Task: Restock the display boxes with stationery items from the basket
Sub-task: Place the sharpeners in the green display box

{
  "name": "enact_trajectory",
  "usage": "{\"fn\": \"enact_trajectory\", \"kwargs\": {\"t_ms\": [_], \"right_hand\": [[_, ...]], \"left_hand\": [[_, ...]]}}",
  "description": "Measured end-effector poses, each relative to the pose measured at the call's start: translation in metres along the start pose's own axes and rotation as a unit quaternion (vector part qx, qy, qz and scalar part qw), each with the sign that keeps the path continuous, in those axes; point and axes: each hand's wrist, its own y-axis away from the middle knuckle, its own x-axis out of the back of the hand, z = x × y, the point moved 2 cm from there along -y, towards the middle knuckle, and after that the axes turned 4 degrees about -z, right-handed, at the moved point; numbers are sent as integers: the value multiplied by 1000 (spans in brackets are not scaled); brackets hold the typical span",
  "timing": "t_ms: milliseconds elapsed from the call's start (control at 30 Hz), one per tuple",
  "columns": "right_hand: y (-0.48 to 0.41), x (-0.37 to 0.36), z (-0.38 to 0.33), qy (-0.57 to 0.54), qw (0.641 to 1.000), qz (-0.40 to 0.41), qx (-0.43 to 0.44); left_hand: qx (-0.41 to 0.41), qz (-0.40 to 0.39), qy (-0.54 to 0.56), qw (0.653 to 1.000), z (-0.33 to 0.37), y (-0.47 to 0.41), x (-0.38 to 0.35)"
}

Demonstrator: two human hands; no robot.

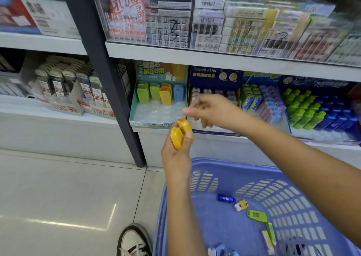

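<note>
Since teal cardboard display box has free slots, left hand grips two yellow plastic cases; right hand blurred, grip unclear.

Two yellow cases sit in the left hand, one of two hands in view, the other being the right hand. One blue basket contains one blue bottle, one yellow-and-white piece, one green flat case and two slim packets; blurred items at its lower edge cannot be counted. Four display boxes stand side by side, the teal box showing one blue case among green and yellow ones too overlapped to count.
</note>
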Motion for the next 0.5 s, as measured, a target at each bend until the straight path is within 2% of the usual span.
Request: {"fn": "enact_trajectory", "kwargs": {"t_ms": [67, 200, 300, 400, 500], "right_hand": [[5, -14, -7, -19, 998, -61, -3], [-5, -16, -12, -4, 999, -46, 1], [-20, -9, -15, -17, 999, 32, 23], [-41, -6, -22, 27, 988, 130, 79], [-64, -15, -25, 72, 982, 143, 96]], "left_hand": [[-26, 6, -21, 999, 2, 1, 2], [-21, 49, -21, 998, 3, 0, 11], [15, 92, 67, 993, 6, -2, 19], [42, 112, 113, 986, 8, -5, 26], [62, 118, 141, 981, 8, -6, 29]]}}
